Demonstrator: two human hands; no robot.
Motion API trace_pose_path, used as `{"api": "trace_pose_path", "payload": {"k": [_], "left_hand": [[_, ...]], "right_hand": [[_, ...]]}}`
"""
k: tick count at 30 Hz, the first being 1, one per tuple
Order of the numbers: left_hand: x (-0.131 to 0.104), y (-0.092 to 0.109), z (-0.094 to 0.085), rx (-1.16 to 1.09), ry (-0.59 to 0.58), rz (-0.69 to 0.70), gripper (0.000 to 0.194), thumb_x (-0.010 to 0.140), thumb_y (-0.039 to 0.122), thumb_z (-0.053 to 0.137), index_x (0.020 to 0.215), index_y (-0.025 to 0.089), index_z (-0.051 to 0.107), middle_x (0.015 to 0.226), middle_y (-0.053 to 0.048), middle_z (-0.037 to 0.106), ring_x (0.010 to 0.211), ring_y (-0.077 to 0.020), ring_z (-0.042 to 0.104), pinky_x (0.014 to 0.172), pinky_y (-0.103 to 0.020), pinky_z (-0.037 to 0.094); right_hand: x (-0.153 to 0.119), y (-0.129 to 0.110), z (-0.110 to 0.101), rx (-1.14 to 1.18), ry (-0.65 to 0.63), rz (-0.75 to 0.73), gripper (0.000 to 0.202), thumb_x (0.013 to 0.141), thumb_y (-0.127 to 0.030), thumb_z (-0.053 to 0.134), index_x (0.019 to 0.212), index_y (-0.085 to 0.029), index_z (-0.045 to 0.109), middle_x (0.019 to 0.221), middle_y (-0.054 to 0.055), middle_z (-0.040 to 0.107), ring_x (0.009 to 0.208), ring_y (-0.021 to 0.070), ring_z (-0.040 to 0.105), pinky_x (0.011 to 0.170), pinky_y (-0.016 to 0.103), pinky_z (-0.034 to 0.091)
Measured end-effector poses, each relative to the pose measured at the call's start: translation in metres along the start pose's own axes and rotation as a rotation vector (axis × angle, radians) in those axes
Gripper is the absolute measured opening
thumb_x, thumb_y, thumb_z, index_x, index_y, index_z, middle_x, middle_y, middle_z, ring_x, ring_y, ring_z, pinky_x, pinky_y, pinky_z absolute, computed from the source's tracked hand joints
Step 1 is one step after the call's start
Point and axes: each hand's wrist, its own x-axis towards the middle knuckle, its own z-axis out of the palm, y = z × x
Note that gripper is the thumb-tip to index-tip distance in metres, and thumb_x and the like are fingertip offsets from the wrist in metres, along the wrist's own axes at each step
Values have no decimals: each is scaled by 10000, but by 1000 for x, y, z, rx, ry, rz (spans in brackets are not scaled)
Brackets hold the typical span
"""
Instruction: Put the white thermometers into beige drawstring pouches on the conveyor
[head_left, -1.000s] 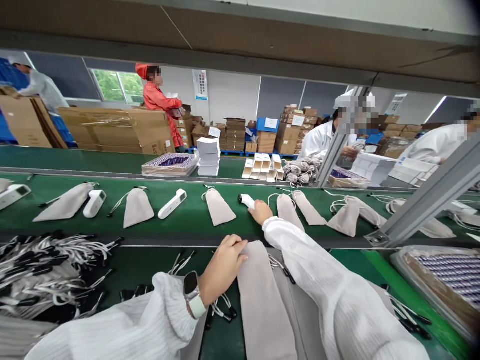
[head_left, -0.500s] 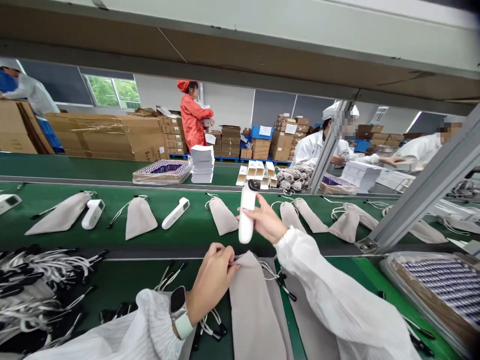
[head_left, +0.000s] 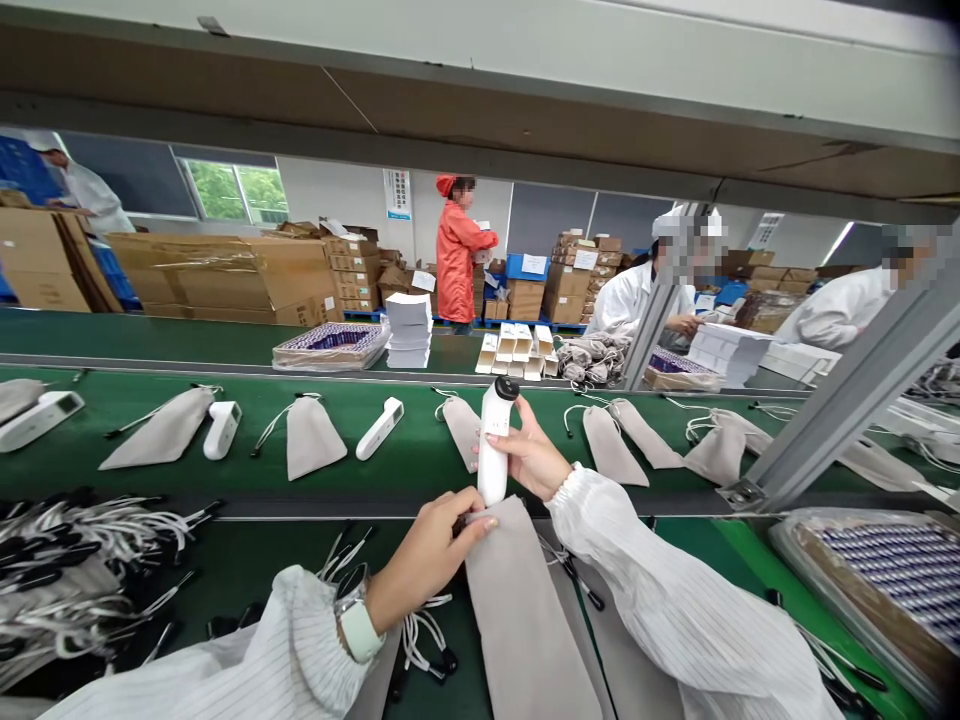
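Note:
In my right hand (head_left: 534,450) I hold a white forehead thermometer (head_left: 495,450) upright, its black round tip at the top. Fingers and thumb close around its middle. My left hand (head_left: 439,540) pinches the mouth edge of a grey drawstring pouch (head_left: 525,610), which lies lengthwise toward me. The thermometer's lower end is right at the pouch mouth; whether it is inside I cannot tell. White cords with black ends (head_left: 581,580) stick out beside the pouch. More grey pouches lie beneath it, partly hidden by my right sleeve.
A green conveyor belt (head_left: 270,475) carries grey pouches (head_left: 315,440) and white thermometers (head_left: 380,428). Corded pouches (head_left: 67,580) are heaped at left. A tray of patterned boxes (head_left: 892,570) lies at right, near a slanted metal post (head_left: 840,390). Co-workers stand beyond, including a person in red (head_left: 457,255).
My right hand has lowered the thermometer to the pouch mouth. My left hand has shifted slightly right with the pouch edge. Belt items have moved right, and the person in red has moved right.

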Motion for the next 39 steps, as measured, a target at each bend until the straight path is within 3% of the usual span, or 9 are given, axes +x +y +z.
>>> {"api": "trace_pose_path", "payload": {"k": [6,18,22,25,27,33,35,37,39], "left_hand": [[6,-5,-10,-88,183,-21,227,818,341,408,658,184,373,625,56,351,567,-89,341,511,-198,265],[18,-10,-33,-198,203,-102,276,764,414,443,622,184,387,614,49,359,539,-93,363,472,-193,287],[14,2,-48,-174,163,-270,336,747,498,413,633,183,397,565,55,364,476,-85,329,417,-185,235],[-2,32,-58,-346,-229,-462,399,765,538,351,592,182,401,451,85,253,381,-59,172,362,-182,126],[-12,52,-62,-545,-294,-436,384,773,512,376,569,187,365,436,97,203,370,-49,107,351,-181,90],[-14,58,-56,-701,139,-153,301,835,429,344,681,187,436,469,85,230,402,-60,193,378,-169,191],[-11,51,-47,-622,129,-79,256,845,395,353,738,191,464,507,68,321,455,-71,312,441,-173,286],[-12,46,-33,-517,83,-22,213,851,363,362,823,199,495,617,39,438,589,-93,436,561,-193,368],[-17,39,-15,-405,-2,34,222,863,339,338,946,222,508,789,7,527,763,-123,498,701,-228,397]], "right_hand": [[-1,4,4,-215,-109,204,256,708,-361,588,860,-215,441,647,-54,488,530,56,502,492,187,439],[-3,17,3,-676,-309,344,551,729,-643,317,592,-139,492,449,-45,382,358,35,311,315,151,210],[4,9,-14,-938,25,-45,566,745,-615,321,581,-137,576,434,-21,427,397,55,352,414,190,288],[11,-10,-43,-1081,410,-359,494,686,-595,442,504,-148,548,439,-6,461,457,85,413,501,213,341],[12,-20,-54,-991,475,-300,514,692,-613,405,536,-147,552,413,-11,451,406,81,385,455,213,324],[-5,13,2,-497,-558,231,522,576,-514,605,963,-169,542,765,16,595,508,61,467,496,193,382],[-7,27,19,-476,-661,193,438,491,-345,713,855,-157,558,768,-1,575,672,99,529,647,229,424],[-2,25,18,-586,-455,115,343,510,-276,691,801,-149,561,729,-11,570,717,126,546,698,256,432],[6,6,-3,-802,27,30,318,596,-272,590,887,-148,553,768,6,591,721,144,562,683,265,445]]}}
